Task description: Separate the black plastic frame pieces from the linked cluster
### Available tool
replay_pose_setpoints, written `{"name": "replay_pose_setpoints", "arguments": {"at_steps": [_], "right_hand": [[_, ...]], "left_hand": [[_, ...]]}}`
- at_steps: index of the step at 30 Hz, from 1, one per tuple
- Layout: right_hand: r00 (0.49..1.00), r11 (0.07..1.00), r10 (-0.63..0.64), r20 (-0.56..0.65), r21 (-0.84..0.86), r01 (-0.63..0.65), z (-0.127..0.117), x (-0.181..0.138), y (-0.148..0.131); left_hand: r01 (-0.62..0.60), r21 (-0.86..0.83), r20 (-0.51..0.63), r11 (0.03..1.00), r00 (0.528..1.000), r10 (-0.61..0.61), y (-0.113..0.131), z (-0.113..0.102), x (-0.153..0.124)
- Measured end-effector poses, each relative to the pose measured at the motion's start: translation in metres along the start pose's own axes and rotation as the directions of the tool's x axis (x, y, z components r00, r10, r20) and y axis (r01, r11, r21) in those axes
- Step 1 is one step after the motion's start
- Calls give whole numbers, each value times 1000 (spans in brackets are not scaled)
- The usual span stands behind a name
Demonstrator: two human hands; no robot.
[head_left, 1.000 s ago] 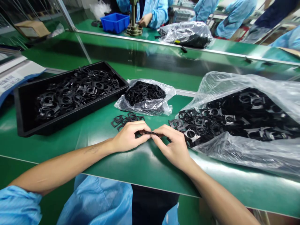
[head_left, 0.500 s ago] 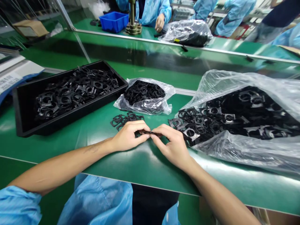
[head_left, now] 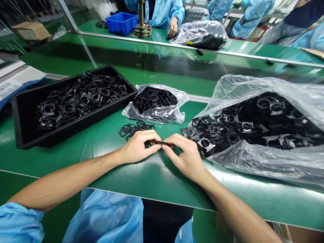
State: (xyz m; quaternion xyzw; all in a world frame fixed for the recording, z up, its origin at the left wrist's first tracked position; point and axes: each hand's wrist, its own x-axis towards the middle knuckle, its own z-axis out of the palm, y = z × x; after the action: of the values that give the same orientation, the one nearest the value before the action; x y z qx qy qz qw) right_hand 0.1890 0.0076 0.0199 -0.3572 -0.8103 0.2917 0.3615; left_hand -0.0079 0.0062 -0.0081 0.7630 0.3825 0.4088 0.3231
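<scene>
My left hand point(head_left: 141, 145) and my right hand point(head_left: 183, 152) meet over the green table, fingertips pinched on a small black plastic part point(head_left: 160, 143). Both hands are closed on it from either side, and the fingers cover most of its shape. Just behind my left hand lies a small group of flat black ring-shaped parts point(head_left: 129, 129). Close to the right of my right hand, black plates with round holes point(head_left: 206, 144) spill from the mouth of a large clear plastic bag point(head_left: 235, 158).
A black tray point(head_left: 76, 125) heaped with black parts stands at the left. Behind my hands sits a smaller clear bag point(head_left: 181, 116) of black rings. Across a metal rail, a co-worker's hand point(head_left: 173, 27) rests near a blue bin point(head_left: 121, 23) and another filled bag point(head_left: 202, 32).
My hands keep nearly the same pose on the black part. The view has shifted very slightly. Across the rail, the co-worker's hand has moved a little.
</scene>
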Motion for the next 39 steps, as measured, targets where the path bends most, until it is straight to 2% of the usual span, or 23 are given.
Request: {"name": "replay_pose_setpoints", "arguments": {"at_steps": [6,16,39], "right_hand": [[999,999,42,-21,15,-42,-1,1,1],[999,999,-33,-17,-23,33,2,-1,2],[999,999,-45,-7,-28,45,2,-2,3]], "left_hand": [[9,-12,-62,1000,998,-10,1,-1,1],[-7,5,-50,1000,999,7,2,0,0],[0,15,-32,1000,1000,1,2,0,0]]}}
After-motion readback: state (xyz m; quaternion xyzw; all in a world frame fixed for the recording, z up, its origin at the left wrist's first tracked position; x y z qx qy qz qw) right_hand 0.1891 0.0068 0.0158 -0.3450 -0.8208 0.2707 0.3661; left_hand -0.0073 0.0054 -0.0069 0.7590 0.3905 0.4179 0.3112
